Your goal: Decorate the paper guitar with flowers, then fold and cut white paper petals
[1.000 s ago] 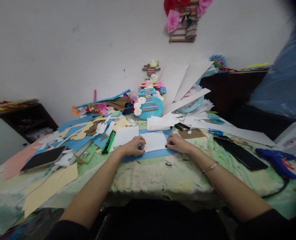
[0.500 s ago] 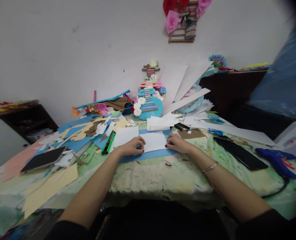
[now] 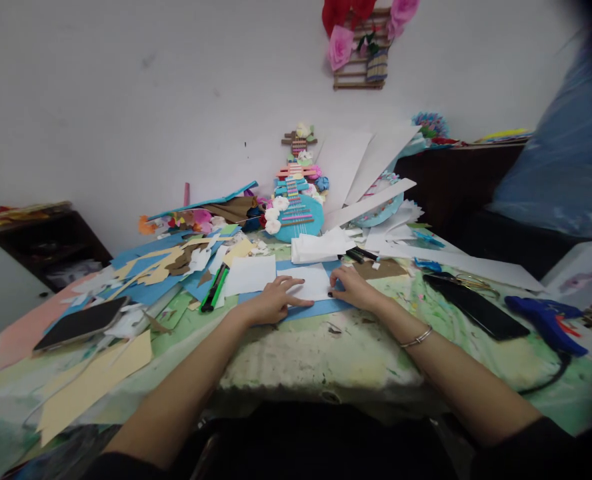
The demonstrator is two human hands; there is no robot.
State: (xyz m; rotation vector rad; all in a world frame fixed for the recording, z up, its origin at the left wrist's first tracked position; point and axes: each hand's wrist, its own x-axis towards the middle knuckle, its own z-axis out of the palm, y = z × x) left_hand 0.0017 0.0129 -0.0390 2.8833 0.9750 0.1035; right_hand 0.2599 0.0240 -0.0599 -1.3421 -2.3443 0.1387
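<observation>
A white sheet of paper lies on a blue sheet in front of me. My left hand rests at the white paper's left side, palm down, with fingers stretched apart across it. At the right edge, my right hand has its thumb and curled fingers closed on the white paper's side. Another white sheet is just beyond my left hand. A green and black utility knife lies to the left of that sheet.
Paper scraps and a phone cover the left side. Folded white paper and markers lie ahead, before a turquoise paper instrument. Rightward are a black phone and a blue glue gun with its cord.
My left hand has slid right onto the white paper, and its curled fingers have straightened and spread. My right hand stays closed at the right edge. The view has shifted slightly.
</observation>
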